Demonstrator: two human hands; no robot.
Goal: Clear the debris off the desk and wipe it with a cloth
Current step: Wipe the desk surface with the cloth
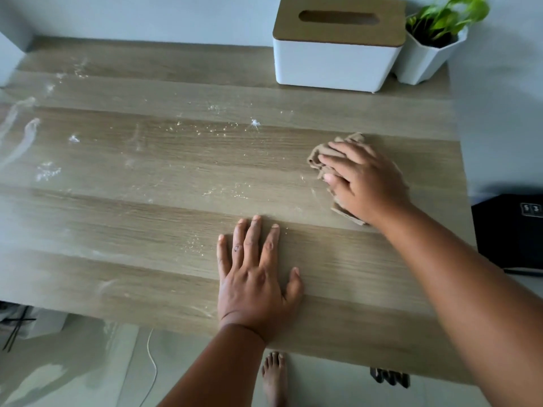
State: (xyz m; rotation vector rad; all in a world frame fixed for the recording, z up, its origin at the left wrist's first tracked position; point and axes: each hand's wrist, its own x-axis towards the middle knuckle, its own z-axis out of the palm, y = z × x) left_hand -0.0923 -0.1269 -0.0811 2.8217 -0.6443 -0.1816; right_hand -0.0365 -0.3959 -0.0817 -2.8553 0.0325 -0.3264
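Wood-grain counter [164, 160] against a pale wall, w/ white crumbs and smears [217, 129] scattered across centre and left. Back right: white tissue box [335, 63] w/ wooden lid, potted plant [429, 45] just beside it. Near edge overhangs the floor, a bare foot [274, 374] below; right edge borders a black item [511, 230]. Left hand [255, 277] lies flat near front edge, fingers straight and spread. Right hand [364, 180] presses down on crumpled tan cloth [326, 160] at right side, fingers slightly bent over it.
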